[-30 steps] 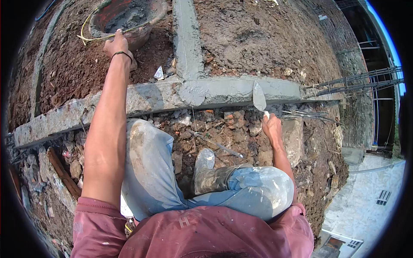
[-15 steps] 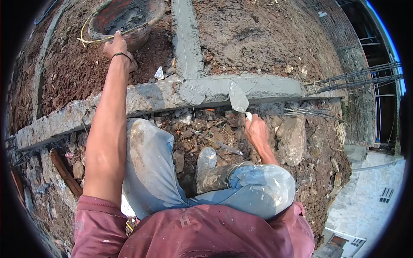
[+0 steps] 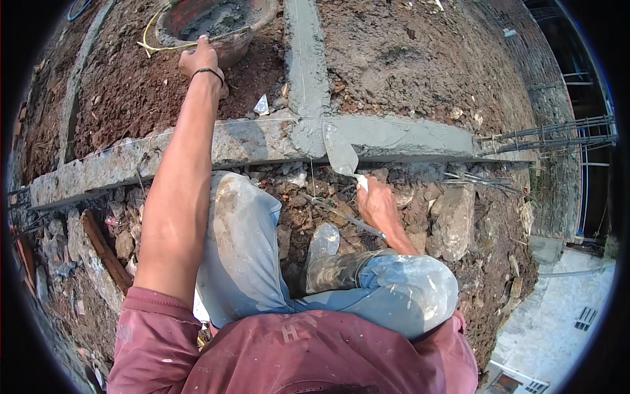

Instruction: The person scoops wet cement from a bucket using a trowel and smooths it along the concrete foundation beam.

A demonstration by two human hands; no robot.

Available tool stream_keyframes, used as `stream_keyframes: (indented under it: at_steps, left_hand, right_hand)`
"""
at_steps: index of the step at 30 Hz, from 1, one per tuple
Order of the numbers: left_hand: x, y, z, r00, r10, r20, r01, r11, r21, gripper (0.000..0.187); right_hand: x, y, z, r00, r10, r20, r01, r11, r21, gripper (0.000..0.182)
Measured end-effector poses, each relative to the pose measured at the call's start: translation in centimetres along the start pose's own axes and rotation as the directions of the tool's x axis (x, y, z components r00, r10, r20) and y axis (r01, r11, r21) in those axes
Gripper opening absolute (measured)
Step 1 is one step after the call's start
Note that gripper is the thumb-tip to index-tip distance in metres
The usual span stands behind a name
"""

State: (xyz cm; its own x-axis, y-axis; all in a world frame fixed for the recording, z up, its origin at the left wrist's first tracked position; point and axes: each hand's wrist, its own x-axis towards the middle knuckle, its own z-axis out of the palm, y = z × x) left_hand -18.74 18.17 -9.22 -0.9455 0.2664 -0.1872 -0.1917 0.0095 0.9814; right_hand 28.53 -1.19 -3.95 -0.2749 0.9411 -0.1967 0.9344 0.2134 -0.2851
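My right hand (image 3: 378, 202) grips the pale handle of a trowel (image 3: 341, 154). The trowel's mortar-smeared blade lies against the near side and top of a concrete beam (image 3: 407, 136), close to where a second beam (image 3: 306, 59) meets it. Wet grey mortar coats the beam right of this junction, while rougher old concrete shows on the left. With my arm stretched forward, my left hand (image 3: 201, 60) is closed on the near rim of a round bucket (image 3: 239, 49) holding grey mortar (image 3: 220, 20). A yellowish cord runs along the bucket's rim.
A thin string line runs along the beams. Rebar (image 3: 551, 136) juts out at the right end. Stones (image 3: 453, 223), loose rubble and a grey rod (image 3: 348, 217) lie around my boot (image 3: 323, 244). A wooden piece (image 3: 105, 253) rests at the left.
My right hand has drawn the trowel left along the beam toward the junction. My left hand stays on the bucket rim; the whole view has shifted slightly.
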Motion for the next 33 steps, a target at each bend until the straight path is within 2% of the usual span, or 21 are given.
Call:
stream_keyframes:
  at_steps: [2, 6, 9, 11, 13, 16, 18, 21, 23, 26, 29, 31, 33]
  left_hand:
    - [-0.7, 0.7, -0.3, 1.000, 0.008, -0.012, -0.007, 0.998, 0.060, 0.043]
    - [-1.4, 1.4, -0.5, 0.998, -0.051, 0.023, 0.051, 0.998, -0.020, 0.044]
    - [-1.4, 1.7, -0.6, 1.000, -0.028, 0.007, 0.027, 0.998, 0.063, 0.034]
    - [-2.0, 2.3, -0.8, 1.000, -0.026, 0.006, 0.025, 0.997, 0.069, 0.035]
    - [-1.8, 1.9, -0.7, 1.000, -0.027, 0.003, 0.027, 0.997, 0.074, 0.036]
    - [-0.5, 0.4, -0.2, 1.000, -0.024, 0.001, 0.024, 0.999, 0.047, 0.046]
    - [0.2, -0.1, -0.1, 0.999, 0.039, -0.004, -0.038, 0.989, 0.144, 0.046]
    - [0.0, 0.0, -0.1, 0.999, 0.032, -0.016, -0.031, 0.995, 0.096, 0.046]
    - [-0.9, 1.1, -0.6, 1.000, 0.020, -0.006, -0.019, 0.994, 0.105, 0.042]
    - [-0.8, 1.0, -0.6, 1.000, 0.005, 0.019, -0.007, 0.996, 0.092, 0.036]
    - [-0.7, 1.0, -0.4, 0.999, -0.002, 0.032, 0.001, 0.999, 0.048, 0.033]
    - [0.1, 0.4, -0.4, 0.999, 0.017, 0.034, -0.021, 0.992, 0.123, 0.034]
    - [0.5, 0.0, -0.3, 0.999, 0.015, 0.032, -0.018, 0.995, 0.102, 0.034]
  right_hand:
    - [-0.1, -0.7, 0.2, 1.000, -0.019, 0.025, 0.019, 1.000, -0.013, 0.031]
    - [0.5, -0.3, -0.3, 1.000, -0.019, 0.014, 0.020, 0.996, -0.087, 0.028]
    - [0.7, 1.8, -0.9, 0.999, 0.033, -0.035, -0.038, 0.988, -0.151, 0.029]
    - [0.8, 3.8, -1.9, 0.991, 0.127, -0.049, -0.134, 0.975, -0.180, 0.034]
    - [0.9, 6.4, -2.7, 0.981, 0.158, -0.111, -0.179, 0.960, -0.214, 0.034]
    - [1.2, 10.4, -3.7, 0.960, 0.229, -0.159, -0.262, 0.935, -0.237, 0.035]
    - [1.3, 11.9, -4.5, 0.914, 0.341, -0.218, -0.390, 0.887, -0.248, 0.036]
    - [1.2, 12.8, -5.2, 0.909, 0.327, -0.257, -0.383, 0.900, -0.209, 0.035]
    - [1.3, 12.4, -5.2, 0.887, 0.371, -0.276, -0.425, 0.888, -0.173, 0.035]
    - [1.1, 12.4, -5.0, 0.895, 0.390, -0.217, -0.425, 0.894, -0.145, 0.038]
    - [1.1, 11.6, -4.7, 0.898, 0.376, -0.229, -0.414, 0.899, -0.145, 0.036]
    - [1.3, 11.4, -4.7, 0.896, 0.390, -0.214, -0.425, 0.893, -0.149, 0.036]
    - [1.6, 11.5, -4.6, 0.911, 0.351, -0.217, -0.384, 0.914, -0.130, 0.036]
